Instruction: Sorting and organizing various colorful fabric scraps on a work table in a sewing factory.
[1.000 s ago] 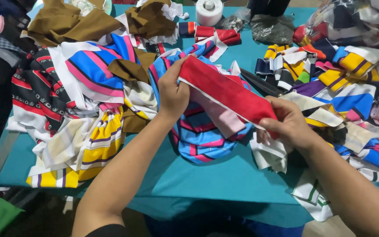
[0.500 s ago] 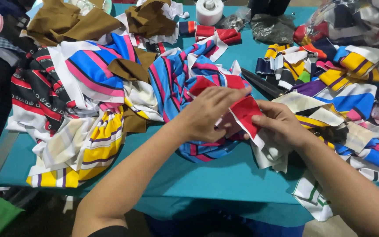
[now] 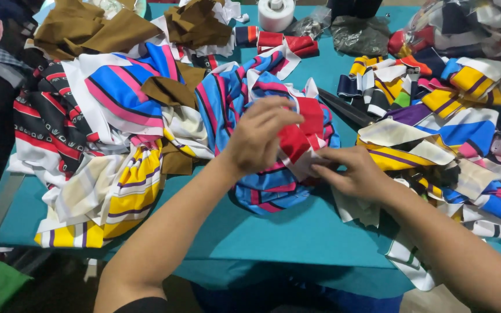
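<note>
Near the middle of the teal-covered table (image 3: pixel 297 232), both hands work a folded strip of red fabric with a white edge (image 3: pixel 297 142). The left hand (image 3: pixel 259 136) is curled over it from above, fingers bent and closed on the upper fold, seemingly to keep the layers stacked. The right hand (image 3: pixel 352 174) lies lower and to the right, its fingertips pinched shut on the strip's white end, probably to hold the fold tight. The strip sits just above a crumpled blue cloth with pink stripes (image 3: pixel 244 98), which spreads beneath the hands. To the left lies a heap of striped cloth in blue, pink, yellow and white (image 3: pixel 117 150), with a black piece with red bands (image 3: pixel 44 124) at its left edge. Brown fabric pieces (image 3: pixel 88 29) are piled at the far left. To the right is a loose pile of yellow, blue and white striped scraps (image 3: pixel 442 127), within easy reach of the right hand. At the far edge stand a white roll of tape (image 3: pixel 276 13) and a few folded red strips (image 3: pixel 288 42), set apart from the heaps.
</note>
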